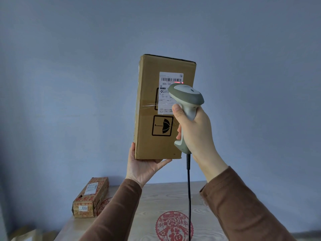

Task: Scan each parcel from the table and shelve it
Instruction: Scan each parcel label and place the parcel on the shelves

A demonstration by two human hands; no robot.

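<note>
**Inspector:** Nearest you, both brown sleeves [243, 206] run off the bottom edge. Between them the scanner's black cable [189, 197] drops out of view; its far end cannot be seen. The table [151, 197] below is cut off at the bottom, and your arms cover part of it. A red paper-cut emblem [173, 225] on it is only partly in view.

**Operator:** And my grip?

**Inspector:** Your right hand [196, 133] is wrapped round the handle of the grey scanner [186, 100], forefinger at the front of it. Your left hand [145, 164] cradles the bottom corner of the raised cardboard parcel [151, 105], thumb along its lower edge; the fingers behind are hidden. You hold the parcel upright, slightly tilted, well above the table.

**Operator:** What blocks the label?

**Inspector:** The scanner head covers the right part of the white shipping label [169, 89]. A red light falls just below the barcode. The small print is unreadable. An umbrella mark [162, 126] sits below.

**Operator:** Surroundings?

**Inspector:** A second, long patterned parcel [91, 197] lies at the table's left far edge, well apart from your hands. Brown paper [26, 233] shows at lower left, indistinct. Behind stands a plain blue-grey wall [260, 66], with open room on either side of the parcel.
</note>
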